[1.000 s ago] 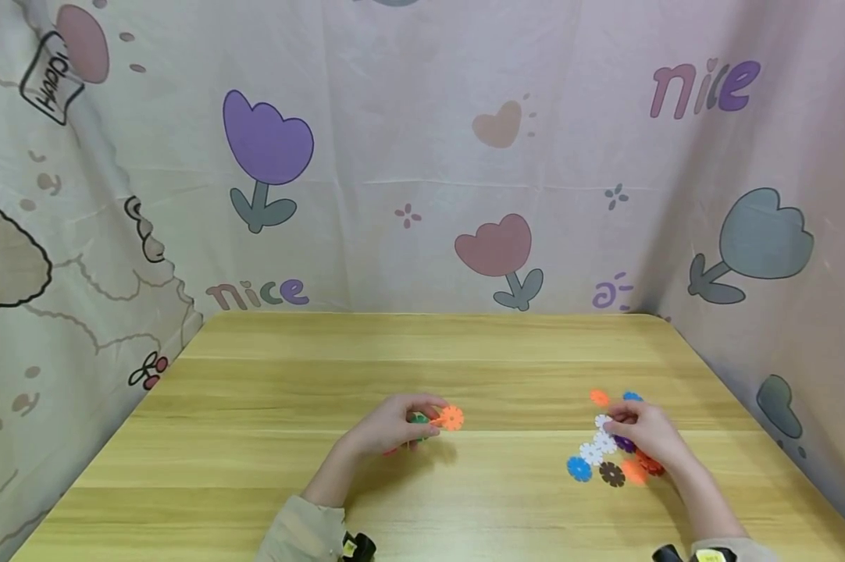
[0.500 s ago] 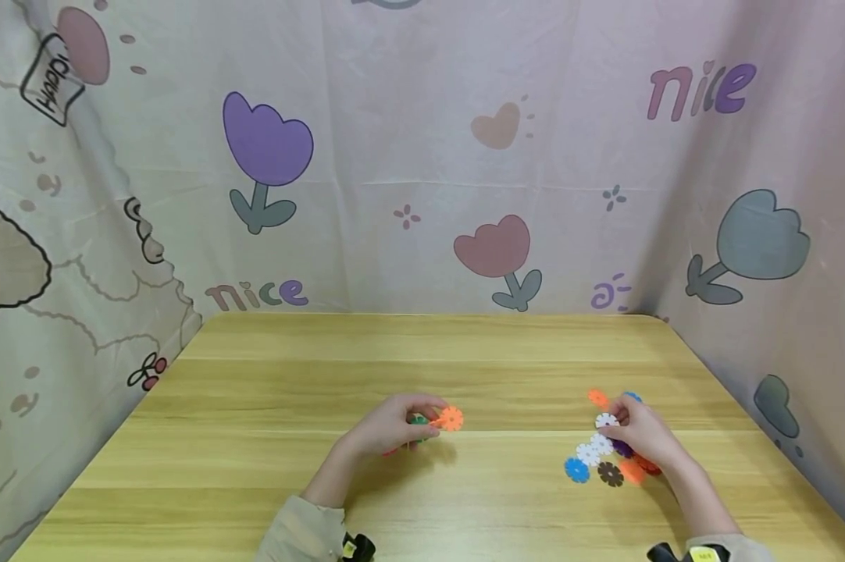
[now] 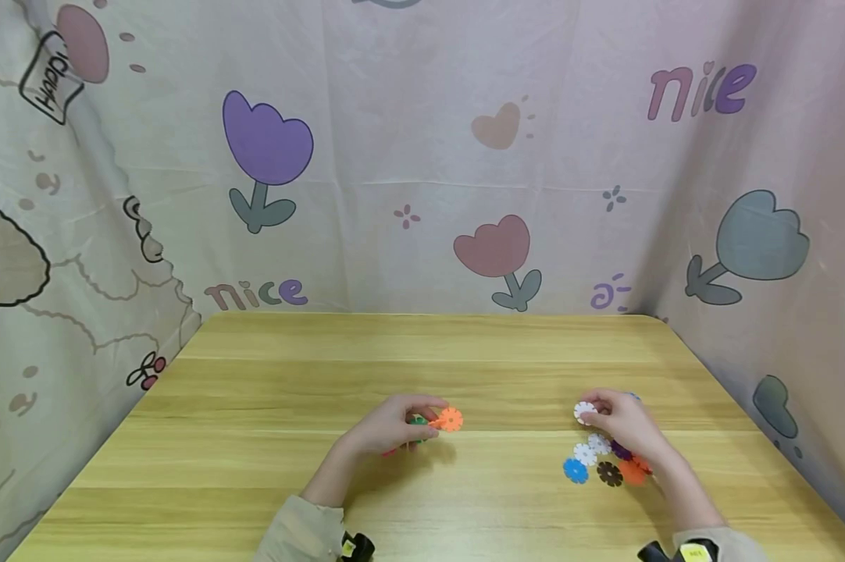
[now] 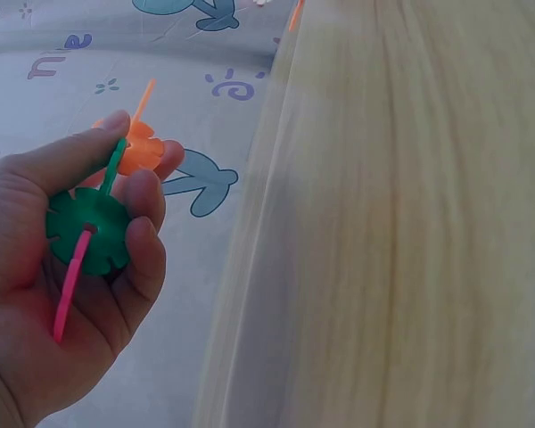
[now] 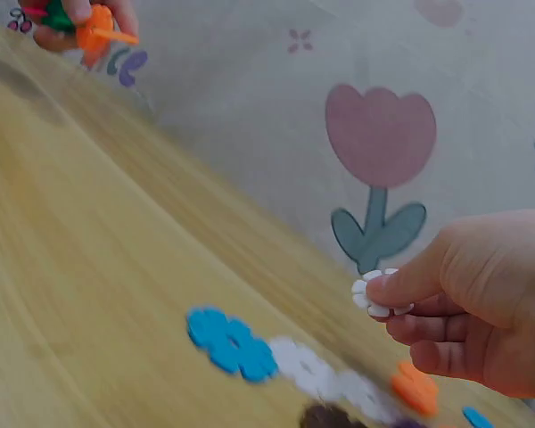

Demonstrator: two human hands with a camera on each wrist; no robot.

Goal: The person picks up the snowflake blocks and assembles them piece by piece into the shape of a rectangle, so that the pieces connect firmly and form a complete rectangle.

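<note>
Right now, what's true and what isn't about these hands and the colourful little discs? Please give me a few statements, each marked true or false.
1. The right hand pinches a white disc. True.
2. The left hand holds nothing. False: it holds a chain of pink, green and orange discs.
3. In the head view, a brown disc lies between a blue disc and a loose orange disc. True.
4. The pinched white disc is joined to the chain. False: they are apart, in different hands.
5. More white discs lie on the table. True.
</note>
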